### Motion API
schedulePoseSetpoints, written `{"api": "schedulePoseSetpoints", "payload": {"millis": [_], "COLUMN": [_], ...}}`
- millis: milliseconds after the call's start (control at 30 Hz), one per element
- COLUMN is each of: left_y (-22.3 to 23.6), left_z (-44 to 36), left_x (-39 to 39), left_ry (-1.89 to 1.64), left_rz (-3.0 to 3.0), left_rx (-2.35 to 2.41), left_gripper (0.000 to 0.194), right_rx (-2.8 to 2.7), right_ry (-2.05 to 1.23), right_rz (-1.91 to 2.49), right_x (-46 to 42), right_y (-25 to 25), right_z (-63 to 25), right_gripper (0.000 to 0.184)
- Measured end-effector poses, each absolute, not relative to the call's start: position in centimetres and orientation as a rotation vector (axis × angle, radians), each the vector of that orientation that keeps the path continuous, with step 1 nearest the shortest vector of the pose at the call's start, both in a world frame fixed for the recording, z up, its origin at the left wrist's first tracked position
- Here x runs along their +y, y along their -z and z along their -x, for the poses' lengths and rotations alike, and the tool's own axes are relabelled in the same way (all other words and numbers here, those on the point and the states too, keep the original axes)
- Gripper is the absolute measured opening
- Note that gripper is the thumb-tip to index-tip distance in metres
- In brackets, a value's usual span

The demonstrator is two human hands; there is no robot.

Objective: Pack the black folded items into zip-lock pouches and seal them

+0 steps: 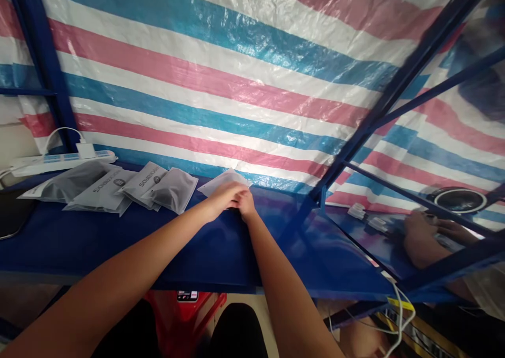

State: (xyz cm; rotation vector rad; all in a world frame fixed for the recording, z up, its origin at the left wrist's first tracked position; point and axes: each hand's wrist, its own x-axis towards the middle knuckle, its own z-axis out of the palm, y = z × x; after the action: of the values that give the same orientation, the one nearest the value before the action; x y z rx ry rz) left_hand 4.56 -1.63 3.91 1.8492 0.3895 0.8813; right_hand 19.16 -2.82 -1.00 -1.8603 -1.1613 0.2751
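Note:
My left hand (225, 196) and my right hand (246, 202) meet over the blue shelf, fingers curled in and touching each other. A frosted plastic bag (223, 178) lies right behind them, its near part covered by my fingers. Something small and dark shows beneath the hands, too hidden to name. To the left, several similar bags lie overlapping in a row: a small puffed one (176, 188), a flat printed one (147, 183), another printed one (103, 190) and a larger bulging one (73, 182).
A white power strip (63, 159) with a plugged-in charger (86, 150) lies at the back left, near a dark flat device (13, 213). Blue frame posts (351, 142) stand to the right. Beyond them, another person's hands (424, 232) work beside small clear pieces (357, 211).

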Motion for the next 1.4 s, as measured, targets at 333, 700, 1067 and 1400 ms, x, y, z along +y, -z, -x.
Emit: {"api": "schedulePoseSetpoints", "payload": {"millis": [333,700,1067,1400], "left_y": [-0.7,-0.7,-0.6,-0.5], "left_z": [-2.0,-1.6,-2.1,-2.3], "left_x": [-0.1,-0.2,-0.7,-0.4], "left_ry": [-1.252,-1.142,-1.120,-1.208], "left_rz": [-2.318,-2.423,-2.429,-2.381], "left_rx": [0.624,0.674,0.718,0.736], "left_gripper": [0.009,0.025,0.020,0.020], "right_rx": [-0.933,-0.982,-1.040,-1.028], "right_ry": [-0.433,-0.489,-0.466,-0.506], "right_rz": [1.690,1.622,1.598,1.568], "right_x": [-3.2,-2.6,-2.5,-2.5], "right_y": [1.7,1.5,1.5,1.5], "right_z": [-17.5,-17.9,-17.7,-17.9], "right_gripper": [0.060,0.059,0.054,0.054]}}
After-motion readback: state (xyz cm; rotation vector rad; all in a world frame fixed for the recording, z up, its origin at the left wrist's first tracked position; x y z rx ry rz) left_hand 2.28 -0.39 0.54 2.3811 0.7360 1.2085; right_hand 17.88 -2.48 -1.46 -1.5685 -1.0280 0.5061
